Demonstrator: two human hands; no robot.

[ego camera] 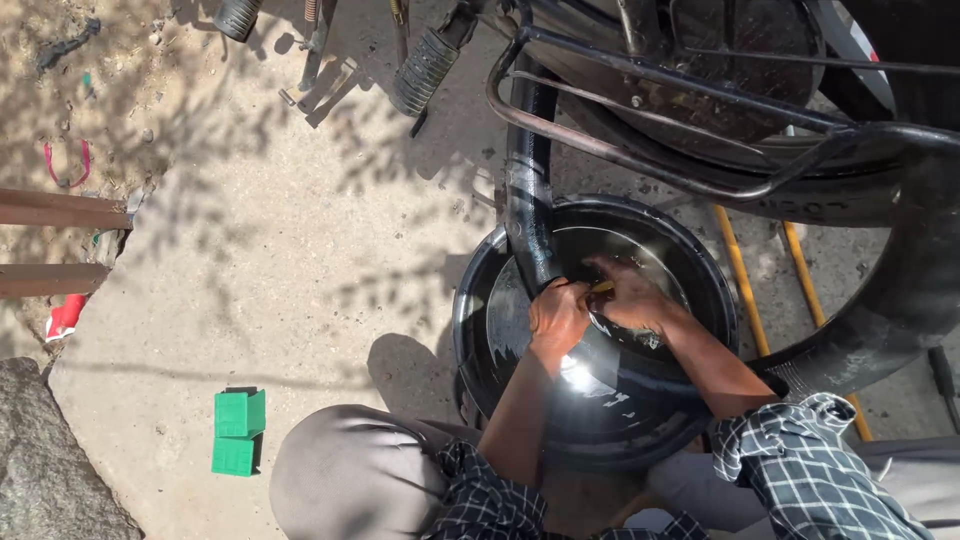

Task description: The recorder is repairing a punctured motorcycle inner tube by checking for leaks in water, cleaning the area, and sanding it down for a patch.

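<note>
A black rubber inner tube (528, 190) loops from the upper middle down into a round black tub of water (470, 300) and out again at the right. My left hand (556, 316) grips the tube where it dips into the water. My right hand (628, 293) presses on the tube just beside the left, with a small yellow thing between the fingers. Both forearms come up from the bottom, with checked sleeves rolled back.
A motorcycle's rear wheel and metal rack (700, 110) stand close behind the tub. Footpegs (424, 68) hang at the top. A green open box (238, 430) lies on the concrete at the lower left, by a rock (50, 460). My knee (350, 465) is below the tub.
</note>
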